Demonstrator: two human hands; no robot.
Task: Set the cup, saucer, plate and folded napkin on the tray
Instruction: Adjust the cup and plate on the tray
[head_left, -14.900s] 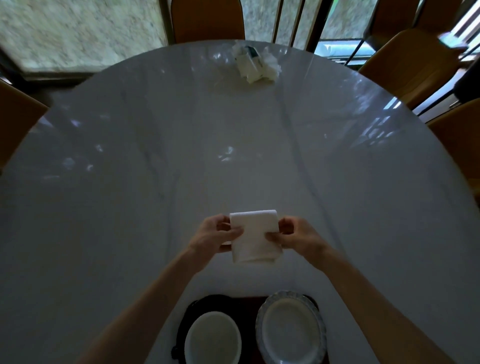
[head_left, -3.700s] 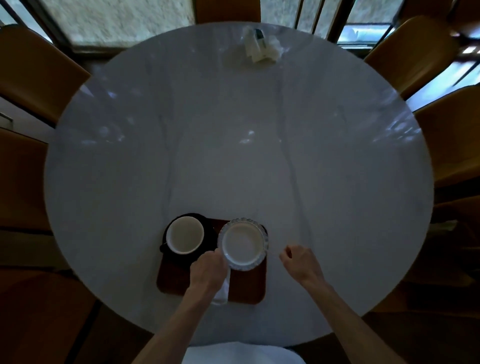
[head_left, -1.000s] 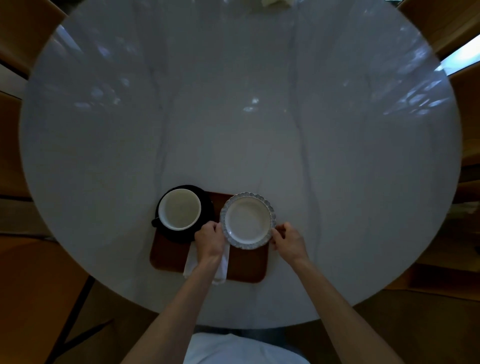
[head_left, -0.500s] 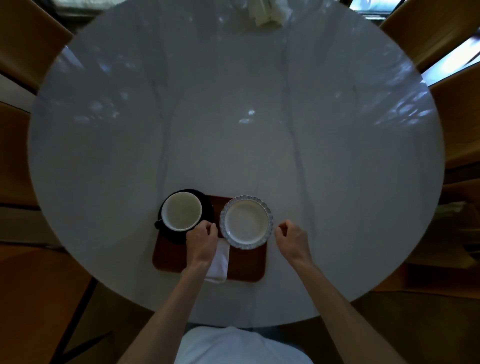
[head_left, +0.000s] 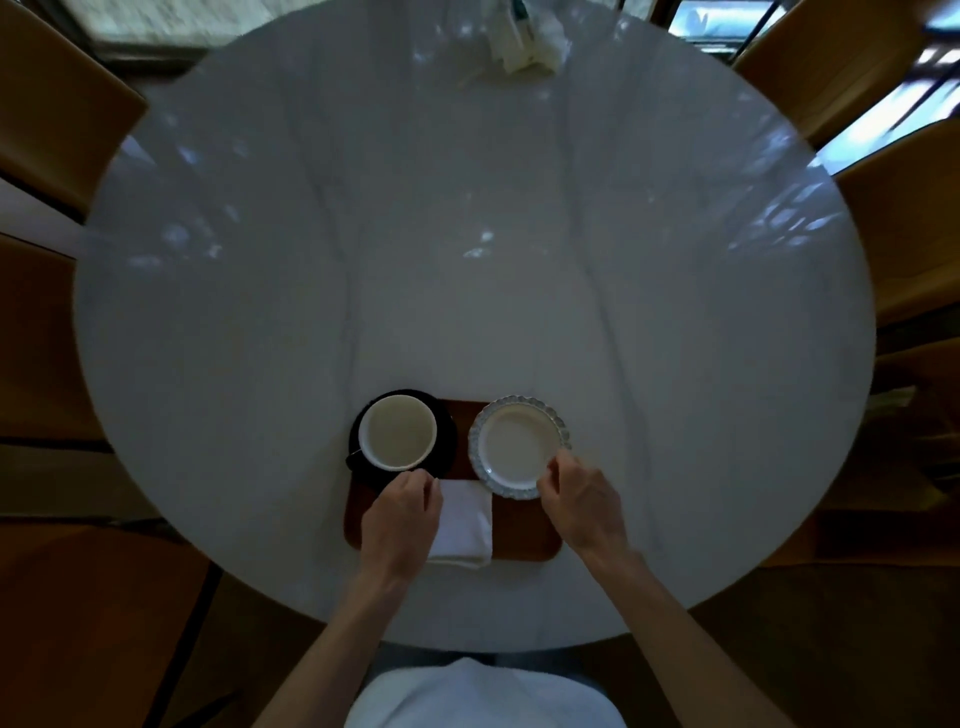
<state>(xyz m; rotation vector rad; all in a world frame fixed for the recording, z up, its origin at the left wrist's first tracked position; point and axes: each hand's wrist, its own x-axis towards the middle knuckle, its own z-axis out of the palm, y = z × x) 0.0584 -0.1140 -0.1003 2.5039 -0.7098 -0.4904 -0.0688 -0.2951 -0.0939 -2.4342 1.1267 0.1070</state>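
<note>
A brown tray (head_left: 524, 538) lies at the table's near edge. On its far left a white cup (head_left: 397, 439) sits on a black saucer (head_left: 448, 434). A white plate (head_left: 517, 447) with a scalloped rim rests on the tray's far right. The folded white napkin (head_left: 465, 519) lies on the tray's near middle. My left hand (head_left: 400, 512) is curled over the napkin's left edge, fingertips by the saucer's near rim; whether it grips anything is hidden. My right hand (head_left: 582, 501) pinches the plate's near right rim.
The round white marble table (head_left: 467, 260) stretches ahead. A crumpled white bundle (head_left: 524, 39) lies at its far edge. Brown chairs (head_left: 831, 57) ring the table, and another chair (head_left: 47, 88) stands at the far left.
My right hand has come back from beside the tray onto the plate's rim. My left hand has slid left, uncovering more of the napkin.
</note>
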